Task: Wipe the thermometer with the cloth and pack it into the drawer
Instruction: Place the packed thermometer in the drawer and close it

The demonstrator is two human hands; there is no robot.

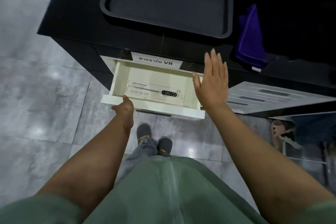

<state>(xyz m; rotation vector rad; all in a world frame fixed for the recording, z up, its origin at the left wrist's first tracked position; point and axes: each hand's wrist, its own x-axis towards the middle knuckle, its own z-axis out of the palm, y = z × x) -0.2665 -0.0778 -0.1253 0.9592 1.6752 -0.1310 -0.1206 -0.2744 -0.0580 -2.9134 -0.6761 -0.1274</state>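
1. In the head view, a white shallow drawer (pixel 116 76) stood pulled out from a black glossy cabinet (pixel 76 23); above it a white paper label (pixel 156 61) with dark print was fixed on the cabinet front.
2. The white digital thermometer with a thin metal probe and a black display (pixel 163 92) lay flat on the drawer bottom, on top of a pale printed card (pixel 141 87); its probe pointed to the left and its display end was toward the right side of the drawer.
3. The left hand (pixel 125 108) was at the front edge of the drawer, near its left corner; the fingers were curled under or around the edge, but how tightly they gripped I cannot tell, because they were hidden behind the hand.
4. The right hand (pixel 211 83) was raised over the right side of the drawer; its fingers were stretched out flat and close together, and it held nothing.
5. The purple folded cloth (pixel 251 42) lay on the cabinet top at the right, well apart from the thermometer; a dark grey rectangular tray (pixel 109 7) stood on the cabinet top to the left of the cloth.
6. Below, the person's green shirt (pixel 163 196), grey trousers (pixel 143 151) and grey slippers (pixel 163 143) were seen over a grey tiled floor (pixel 36 96).
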